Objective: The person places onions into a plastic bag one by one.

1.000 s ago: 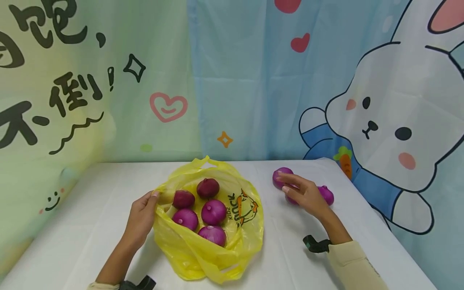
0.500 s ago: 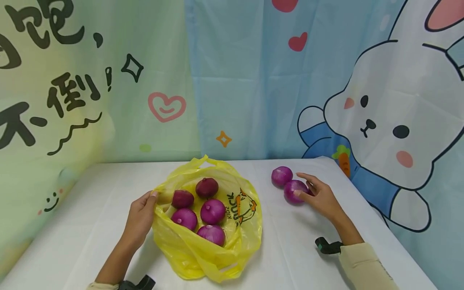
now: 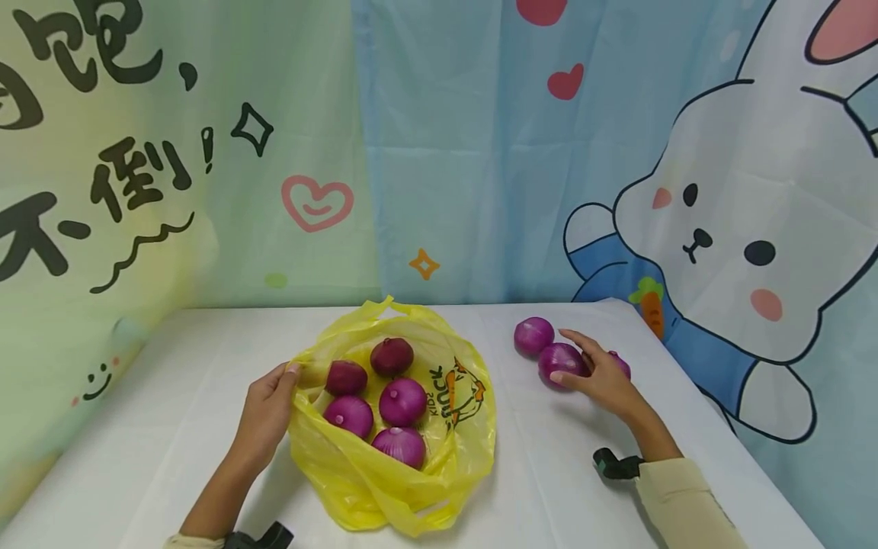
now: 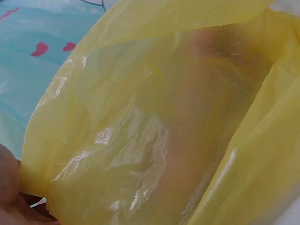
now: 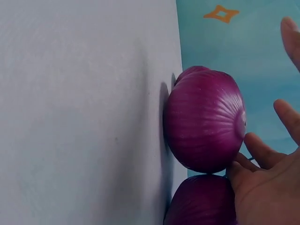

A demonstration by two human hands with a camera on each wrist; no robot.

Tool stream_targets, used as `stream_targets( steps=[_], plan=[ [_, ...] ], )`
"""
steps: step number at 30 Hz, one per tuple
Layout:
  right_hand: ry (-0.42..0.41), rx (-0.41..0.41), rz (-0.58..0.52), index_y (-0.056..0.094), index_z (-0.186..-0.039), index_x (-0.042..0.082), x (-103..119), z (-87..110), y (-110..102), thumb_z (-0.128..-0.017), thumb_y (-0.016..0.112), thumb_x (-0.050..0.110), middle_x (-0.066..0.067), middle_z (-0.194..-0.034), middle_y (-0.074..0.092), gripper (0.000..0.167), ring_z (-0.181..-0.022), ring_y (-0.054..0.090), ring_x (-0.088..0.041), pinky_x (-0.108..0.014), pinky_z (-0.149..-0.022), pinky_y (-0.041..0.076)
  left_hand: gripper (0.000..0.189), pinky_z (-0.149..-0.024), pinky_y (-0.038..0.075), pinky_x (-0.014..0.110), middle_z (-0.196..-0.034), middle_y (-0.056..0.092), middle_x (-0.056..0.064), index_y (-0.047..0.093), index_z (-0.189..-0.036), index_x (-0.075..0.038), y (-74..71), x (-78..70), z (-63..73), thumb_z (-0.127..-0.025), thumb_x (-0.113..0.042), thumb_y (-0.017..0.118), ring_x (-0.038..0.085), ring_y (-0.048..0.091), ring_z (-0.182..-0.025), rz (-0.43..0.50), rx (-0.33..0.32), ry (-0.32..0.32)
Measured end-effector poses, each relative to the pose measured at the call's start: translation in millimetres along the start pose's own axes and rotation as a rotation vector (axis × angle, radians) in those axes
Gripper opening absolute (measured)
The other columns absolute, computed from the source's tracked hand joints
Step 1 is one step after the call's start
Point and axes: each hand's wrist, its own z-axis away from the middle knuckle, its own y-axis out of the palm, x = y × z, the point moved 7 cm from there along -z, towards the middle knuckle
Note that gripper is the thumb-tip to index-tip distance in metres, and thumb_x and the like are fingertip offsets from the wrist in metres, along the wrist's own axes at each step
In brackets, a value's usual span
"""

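Observation:
My left hand pinches the left rim of a yellow plastic bag between thumb and fingers, keeping its mouth wide. Several red onions lie inside. In the left wrist view the yellow film fills most of the picture. On the right, my right hand reaches around a red onion, fingers spread and thumb at its near side. A second onion sits just behind it, and a third is partly hidden by the hand. Seen from the right wrist, the loosely extended fingers are right at an onion.
A white cloth covers the table. Behind it hangs a printed curtain with a cartoon rabbit and hearts. Each wrist wears a black camera mount, the right one near the sleeve cuff.
My right hand has drawn back to the right from over the onions, uncovering the front one, then eased slightly left beside it. The left hand and bag stay put.

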Motion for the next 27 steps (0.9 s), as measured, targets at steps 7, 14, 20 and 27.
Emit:
stream_targets(
  steps=[7, 14, 20, 27],
  plan=[
    [0.038, 0.037, 0.099, 0.035, -0.15, 0.015, 1.6, -4.4, 12.8, -0.081, 0.08, 0.035, -0.025, -0.15, 0.028, 0.085, -0.131, 0.03, -0.052, -0.059, -0.088, 0.046, 0.046, -0.062, 0.048, 0.021, -0.102, 0.056, 0.018, 0.056, -0.126, 0.004, 0.2, 0.6, 1.1, -0.107, -0.032, 0.036, 0.01, 0.053, -0.07, 0.008, 0.005, 0.007],
    [0.0, 0.062, 0.204, 0.041, -0.148, 0.014, 8.2, -5.9, 22.3, -0.081, 0.081, 0.025, -0.025, -0.146, 0.032, 0.079, -0.129, 0.033, -0.052, -0.062, -0.087, 0.045, 0.045, -0.062, 0.048, 0.022, -0.098, 0.056, 0.016, 0.058, -0.123, 0.004, 0.0, 0.5, 0.6, -0.107, -0.032, 0.036, 0.01, 0.053, -0.069, 0.008, 0.0, 0.02],
    [0.024, 0.044, 0.179, 0.043, -0.147, 0.013, 5.7, -6.5, 20.3, -0.082, 0.08, 0.021, -0.025, -0.145, 0.035, 0.075, -0.127, 0.037, -0.052, -0.058, -0.087, 0.048, 0.045, -0.063, 0.048, 0.022, -0.1, 0.057, 0.019, 0.059, -0.121, 0.002, 0.7, 0.0, 0.3, -0.107, -0.033, 0.036, 0.012, 0.053, -0.07, -0.001, -0.011, 0.024],
    [-0.003, 0.049, 0.165, 0.043, -0.146, 0.009, 10.6, -4.0, 19.3, -0.084, 0.079, 0.022, -0.026, -0.142, 0.039, 0.073, -0.125, 0.04, -0.05, -0.054, -0.086, 0.05, 0.046, -0.063, 0.048, 0.022, -0.102, 0.057, 0.019, 0.058, -0.125, 0.004, 1.2, 0.0, 0.8, -0.107, -0.033, 0.036, 0.011, 0.053, -0.071, 0.002, -0.002, 0.023]
  ],
)
